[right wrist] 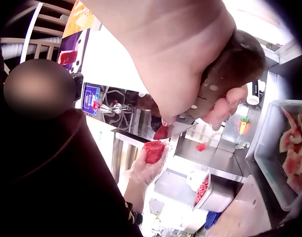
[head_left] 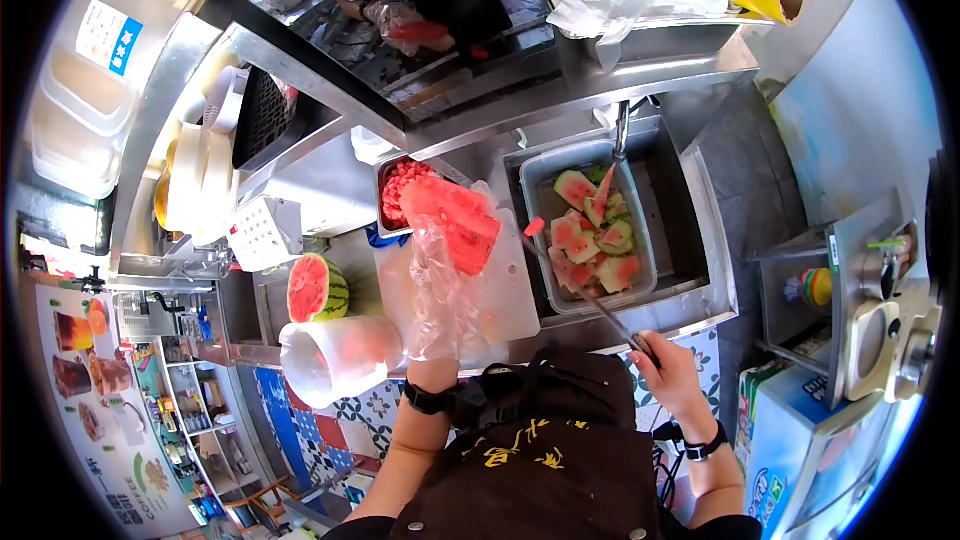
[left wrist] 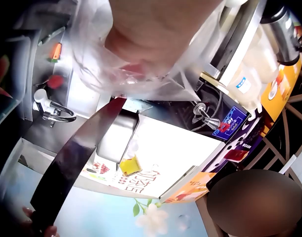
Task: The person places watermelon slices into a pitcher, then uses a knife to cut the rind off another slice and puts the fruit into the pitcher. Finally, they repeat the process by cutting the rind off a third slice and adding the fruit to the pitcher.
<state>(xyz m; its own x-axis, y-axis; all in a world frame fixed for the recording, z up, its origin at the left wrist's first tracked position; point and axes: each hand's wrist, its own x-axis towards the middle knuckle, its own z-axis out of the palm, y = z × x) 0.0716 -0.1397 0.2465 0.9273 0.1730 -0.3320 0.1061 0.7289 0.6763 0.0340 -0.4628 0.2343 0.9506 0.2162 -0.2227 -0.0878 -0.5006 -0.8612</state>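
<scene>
In the head view the left hand (head_left: 436, 275), in a clear plastic glove, holds a large peeled piece of watermelon (head_left: 460, 225) over the cutting board (head_left: 508, 285); the right wrist view shows that hand (right wrist: 141, 170) gripping the red flesh (right wrist: 154, 152). The right hand (head_left: 670, 375) has its fingers round the handle of a long knife (head_left: 598, 306), whose blade slants across the rind bin. Close up, the right hand (right wrist: 185, 64) wraps the dark handle (right wrist: 230, 66). A small red chunk (head_left: 535, 226) shows near the blade's tip; whether it is airborne I cannot tell.
A grey bin (head_left: 648, 230) of rinds stands in the sink. Left of the board are a metal tray of red cubes (head_left: 405, 190), a cut watermelon (head_left: 318, 290) and a white bucket (head_left: 335, 365). A tap (head_left: 621, 130) rises behind the bin, below a metal shelf (head_left: 600, 90).
</scene>
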